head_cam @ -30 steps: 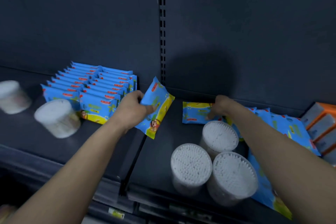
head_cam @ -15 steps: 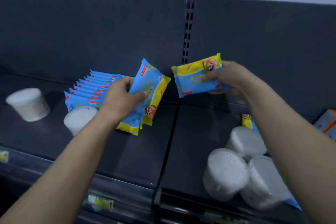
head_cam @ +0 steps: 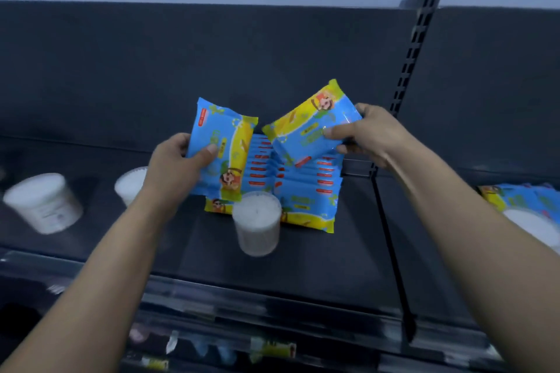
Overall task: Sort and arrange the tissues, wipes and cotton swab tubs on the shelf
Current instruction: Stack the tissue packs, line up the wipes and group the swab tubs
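Note:
My left hand [head_cam: 174,165] grips a blue and yellow wipes pack [head_cam: 222,148], held upright above the shelf. My right hand [head_cam: 368,136] pinches a second wipes pack [head_cam: 309,126], tilted, just to its right. Both packs hover over two rows of the same packs [head_cam: 306,191] standing on the dark shelf [head_cam: 318,263]. A cotton swab tub [head_cam: 257,222] stands in front of the rows. Another tub [head_cam: 130,183] is partly hidden behind my left wrist, and a third tub [head_cam: 44,201] lies tilted at the far left.
Loose wipes packs [head_cam: 524,197] and a white tub top [head_cam: 533,225] sit on the right shelf section, past the slotted upright [head_cam: 409,70]. Price labels [head_cam: 272,348] line the shelf's front rail. The dark back panel rises behind the rows.
Both hands have carried their packs left, over the rows of standing packs. The right hand's pack now sits close beside the left one. The view has swung left.

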`<state>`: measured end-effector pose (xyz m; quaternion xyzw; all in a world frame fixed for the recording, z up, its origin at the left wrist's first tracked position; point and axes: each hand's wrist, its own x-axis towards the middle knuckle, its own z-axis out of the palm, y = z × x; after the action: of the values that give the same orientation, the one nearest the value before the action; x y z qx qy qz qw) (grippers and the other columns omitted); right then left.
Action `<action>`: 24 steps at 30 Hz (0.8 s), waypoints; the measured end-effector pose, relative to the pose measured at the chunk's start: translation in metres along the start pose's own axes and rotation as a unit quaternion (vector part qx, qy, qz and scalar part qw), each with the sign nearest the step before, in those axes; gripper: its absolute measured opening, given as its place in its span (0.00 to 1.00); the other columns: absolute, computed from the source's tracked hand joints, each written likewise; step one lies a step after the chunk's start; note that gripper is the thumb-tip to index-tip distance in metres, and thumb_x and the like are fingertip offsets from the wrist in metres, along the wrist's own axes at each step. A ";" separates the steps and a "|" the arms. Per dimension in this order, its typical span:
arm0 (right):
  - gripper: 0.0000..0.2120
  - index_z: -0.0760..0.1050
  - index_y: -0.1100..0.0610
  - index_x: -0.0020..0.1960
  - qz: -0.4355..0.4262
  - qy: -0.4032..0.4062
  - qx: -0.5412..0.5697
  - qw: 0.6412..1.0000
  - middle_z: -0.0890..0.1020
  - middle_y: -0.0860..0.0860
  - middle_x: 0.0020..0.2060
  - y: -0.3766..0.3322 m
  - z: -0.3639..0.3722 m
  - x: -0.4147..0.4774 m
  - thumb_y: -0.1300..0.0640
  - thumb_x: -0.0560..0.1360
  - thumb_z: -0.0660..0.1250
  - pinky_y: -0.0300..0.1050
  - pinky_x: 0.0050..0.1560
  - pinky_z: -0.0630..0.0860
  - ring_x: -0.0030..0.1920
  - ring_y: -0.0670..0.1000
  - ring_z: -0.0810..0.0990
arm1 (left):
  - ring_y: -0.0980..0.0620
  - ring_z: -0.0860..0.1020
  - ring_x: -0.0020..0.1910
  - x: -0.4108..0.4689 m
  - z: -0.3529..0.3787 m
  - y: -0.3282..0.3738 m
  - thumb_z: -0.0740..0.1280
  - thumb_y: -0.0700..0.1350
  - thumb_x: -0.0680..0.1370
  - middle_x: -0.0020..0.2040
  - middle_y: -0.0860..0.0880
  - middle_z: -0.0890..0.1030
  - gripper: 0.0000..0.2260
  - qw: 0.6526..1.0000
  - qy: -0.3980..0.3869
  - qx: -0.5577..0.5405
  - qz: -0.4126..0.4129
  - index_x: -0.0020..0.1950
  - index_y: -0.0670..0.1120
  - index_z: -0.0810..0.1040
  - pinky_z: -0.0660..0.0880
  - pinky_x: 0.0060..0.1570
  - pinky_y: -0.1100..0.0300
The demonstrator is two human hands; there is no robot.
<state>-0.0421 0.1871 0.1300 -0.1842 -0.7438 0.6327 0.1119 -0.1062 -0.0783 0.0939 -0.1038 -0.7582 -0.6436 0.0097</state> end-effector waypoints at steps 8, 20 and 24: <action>0.09 0.78 0.57 0.43 -0.117 -0.033 -0.050 0.991 0.83 0.56 0.39 -0.009 0.031 -0.003 0.69 0.70 0.70 0.53 0.45 0.81 0.35 0.52 0.81 | 0.63 0.76 0.29 0.000 -0.029 -0.017 0.69 0.37 0.74 0.38 0.52 0.79 0.05 0.990 0.007 0.130 0.057 0.47 0.40 0.76 0.70 0.28 0.75; 0.20 0.76 0.50 0.64 -0.123 -0.128 -0.531 0.828 0.80 0.51 0.53 0.007 0.059 -0.013 0.61 0.73 0.67 0.37 0.49 0.68 0.54 0.51 0.76 | 0.55 0.76 0.37 0.021 -0.031 -0.056 0.74 0.40 0.68 0.37 0.53 0.80 0.08 0.911 -0.177 0.364 0.083 0.41 0.51 0.79 0.70 0.36 0.63; 0.14 0.71 0.49 0.35 -0.073 -0.118 -0.544 0.827 0.68 0.43 0.31 0.028 0.069 -0.010 0.68 0.71 0.63 0.35 0.31 0.63 0.42 0.52 0.69 | 0.52 0.76 0.44 0.040 -0.021 -0.067 0.75 0.41 0.67 0.42 0.52 0.78 0.09 0.886 -0.230 0.385 0.115 0.46 0.47 0.81 0.70 0.44 0.59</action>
<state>-0.0566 0.1246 0.0911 -0.0841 -0.9865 0.1319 -0.0491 -0.1589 -0.1034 0.0387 -0.3238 -0.9099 -0.2540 -0.0519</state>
